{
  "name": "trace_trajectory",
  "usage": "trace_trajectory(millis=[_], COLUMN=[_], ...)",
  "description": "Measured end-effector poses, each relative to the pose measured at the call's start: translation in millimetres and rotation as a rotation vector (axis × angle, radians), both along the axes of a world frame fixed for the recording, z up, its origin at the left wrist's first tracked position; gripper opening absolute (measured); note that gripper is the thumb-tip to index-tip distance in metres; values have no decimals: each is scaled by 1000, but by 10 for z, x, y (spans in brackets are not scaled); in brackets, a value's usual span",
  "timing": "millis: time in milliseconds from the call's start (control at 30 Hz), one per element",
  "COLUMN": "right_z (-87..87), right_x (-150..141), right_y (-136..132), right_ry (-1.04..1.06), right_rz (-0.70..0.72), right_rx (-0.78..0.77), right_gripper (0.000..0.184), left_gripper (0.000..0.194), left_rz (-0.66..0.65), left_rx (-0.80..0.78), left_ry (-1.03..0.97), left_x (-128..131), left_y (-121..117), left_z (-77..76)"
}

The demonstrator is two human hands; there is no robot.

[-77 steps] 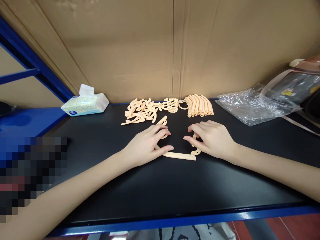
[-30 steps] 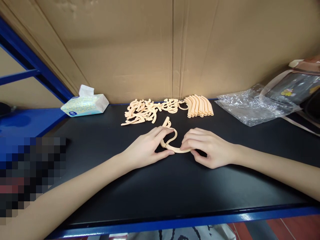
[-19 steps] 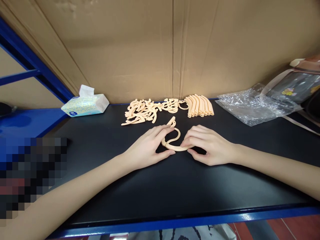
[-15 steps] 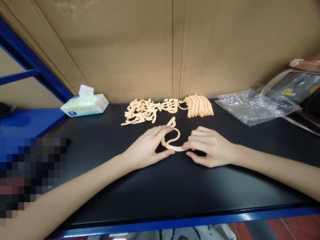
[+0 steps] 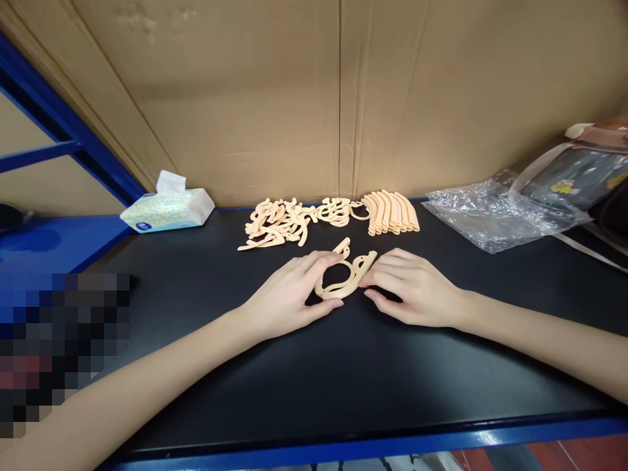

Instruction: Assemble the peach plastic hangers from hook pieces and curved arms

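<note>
Bench (image 5: 314, 386) open from both hands to its near edge; gap between left hand (image 5: 297, 288) and right hand (image 5: 412, 288) narrow, partly filled by jointed beige piece (image 5: 351, 286); strip behind it passable; farther back, loose beige pieces (image 5: 277, 216) and stacked curved pieces (image 5: 391, 212) obstruct; tissue pack (image 5: 169, 210) occupies back left; plastic bag (image 5: 490, 216) back right; cardboard wall (image 5: 235, 118) bounds rear.
</note>
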State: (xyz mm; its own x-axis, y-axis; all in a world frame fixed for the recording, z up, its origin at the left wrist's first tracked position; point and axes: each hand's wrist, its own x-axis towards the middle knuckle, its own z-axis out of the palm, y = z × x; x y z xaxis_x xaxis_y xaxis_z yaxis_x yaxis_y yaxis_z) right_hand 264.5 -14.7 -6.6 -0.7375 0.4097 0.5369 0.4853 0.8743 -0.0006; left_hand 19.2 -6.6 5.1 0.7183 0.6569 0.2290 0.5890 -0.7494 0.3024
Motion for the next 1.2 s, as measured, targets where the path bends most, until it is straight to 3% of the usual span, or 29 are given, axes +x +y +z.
trace_trajectory(millis=[267, 467, 767, 1200], right_z=[8, 19, 22, 18], right_x=[-10, -12, -8, 9], right_y=[1, 9, 14, 37], right_ry=[18, 8, 17, 21], right_rz=[-8, -58, -153, -217], right_rx=[-2, -22, -47, -63], right_gripper=[12, 12, 11, 13], left_gripper=[54, 37, 37, 30], left_rz=[-20, -17, -25, -159], left_rx=[17, 48, 128, 251], left_ry=[-17, -7, -46, -105], left_x=[-21, -30, -48, -56], left_y=[3, -4, -13, -31], left_z=[1, 30, 39, 41])
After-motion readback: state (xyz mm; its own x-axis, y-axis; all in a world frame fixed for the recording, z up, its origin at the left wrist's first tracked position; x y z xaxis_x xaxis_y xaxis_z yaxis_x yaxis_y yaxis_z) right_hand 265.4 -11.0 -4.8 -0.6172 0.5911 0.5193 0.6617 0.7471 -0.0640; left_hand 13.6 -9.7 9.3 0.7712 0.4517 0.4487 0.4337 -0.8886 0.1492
